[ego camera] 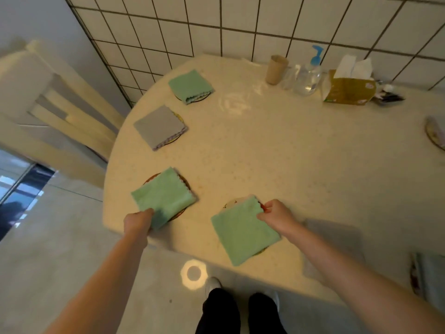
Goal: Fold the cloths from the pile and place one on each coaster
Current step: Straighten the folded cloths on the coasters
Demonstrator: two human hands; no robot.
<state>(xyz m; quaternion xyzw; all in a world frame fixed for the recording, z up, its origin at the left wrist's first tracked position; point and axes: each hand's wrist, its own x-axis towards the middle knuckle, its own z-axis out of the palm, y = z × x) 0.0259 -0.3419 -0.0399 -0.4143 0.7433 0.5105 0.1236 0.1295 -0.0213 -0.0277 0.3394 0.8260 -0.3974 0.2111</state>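
Observation:
Several folded cloths lie on round coasters along the left edge of a cream table (277,150). A green cloth (190,86) is farthest, then a grey cloth (160,126). My left hand (138,221) pinches the near corner of a green cloth (165,195) that covers a brown coaster (185,182). My right hand (277,216) pinches the right edge of another green cloth (243,233), which lies on a pale coaster (232,204). A further coaster (433,133) shows at the right edge, and a bluish cloth (431,278) lies at the near right.
A paper cup (276,69), a clear pump bottle (309,75) and a tissue box (349,89) stand at the back by the tiled wall. A pale chair (55,100) stands left of the table. My feet (240,307) are on the floor below.

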